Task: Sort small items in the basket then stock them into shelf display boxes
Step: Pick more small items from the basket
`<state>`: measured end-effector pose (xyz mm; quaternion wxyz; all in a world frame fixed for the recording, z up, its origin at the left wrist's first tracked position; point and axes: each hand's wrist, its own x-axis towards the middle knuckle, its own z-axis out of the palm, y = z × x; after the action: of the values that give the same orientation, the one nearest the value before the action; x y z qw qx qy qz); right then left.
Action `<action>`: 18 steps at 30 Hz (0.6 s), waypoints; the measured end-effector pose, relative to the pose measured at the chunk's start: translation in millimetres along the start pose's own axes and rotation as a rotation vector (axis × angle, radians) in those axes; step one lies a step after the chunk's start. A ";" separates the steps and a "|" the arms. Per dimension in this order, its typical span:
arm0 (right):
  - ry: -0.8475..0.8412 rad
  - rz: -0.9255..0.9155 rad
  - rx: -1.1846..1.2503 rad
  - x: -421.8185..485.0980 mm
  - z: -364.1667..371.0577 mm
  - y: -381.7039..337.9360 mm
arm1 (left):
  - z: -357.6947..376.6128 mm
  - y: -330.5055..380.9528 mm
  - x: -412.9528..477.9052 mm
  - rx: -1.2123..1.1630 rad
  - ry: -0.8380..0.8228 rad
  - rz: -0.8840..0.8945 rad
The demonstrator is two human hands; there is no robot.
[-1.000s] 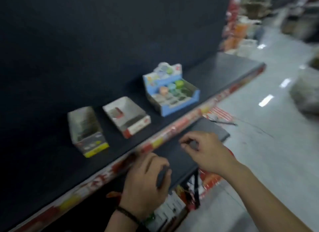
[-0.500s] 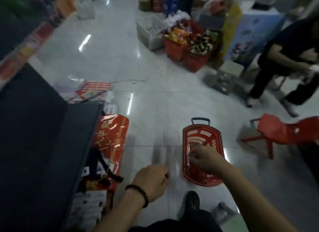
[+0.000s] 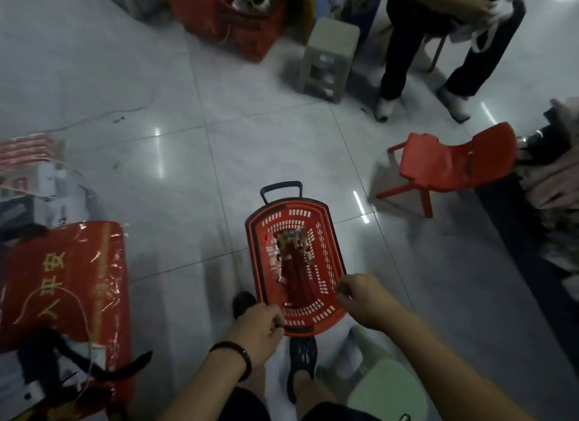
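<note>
The red basket [image 3: 329,242] stands on the floor tiles just ahead of my feet, its handle at the far end; small packets [image 3: 289,248] lie heaped in its far half. My left hand [image 3: 260,329] is at the near left corner of its rim, fingers curled; my right hand [image 3: 360,298] is at its near right edge, fingers curled too; I cannot tell whether either grips anything. A red chair [image 3: 445,166] stands well apart.

Floor [image 3: 219,157]: pale glossy tiles with thin grey joints. Standing on it:
- red slotted basket [image 3: 291,215], centre, dark handle at its far end
- red plastic chair [image 3: 445,166], right
- beige stool [image 3: 329,57], far side
- pale green stool [image 3: 385,386], nearest
- red foil-wrapped pack [image 3: 62,279], left
</note>
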<state>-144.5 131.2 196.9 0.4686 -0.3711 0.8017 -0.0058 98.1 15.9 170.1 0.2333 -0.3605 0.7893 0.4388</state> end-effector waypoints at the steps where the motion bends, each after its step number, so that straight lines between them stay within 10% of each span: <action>1: -0.018 0.015 0.005 20.3 2.7 7.8 | 4.5 -6.9 22.4 -0.009 -0.019 -0.010; 10: 0.168 0.009 -0.164 245.2 39.4 75.7 | 63.1 -79.3 281.7 0.070 -0.122 -0.032; 18: 0.606 -0.380 -0.420 415.0 107.7 157.9 | 181.2 -157.6 490.3 0.329 -0.086 -0.163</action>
<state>-274.6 32.8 -229.9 0.1159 -0.5813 0.8045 -0.0376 -80.1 -62.7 -339.9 0.3574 -0.3610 0.8079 0.2988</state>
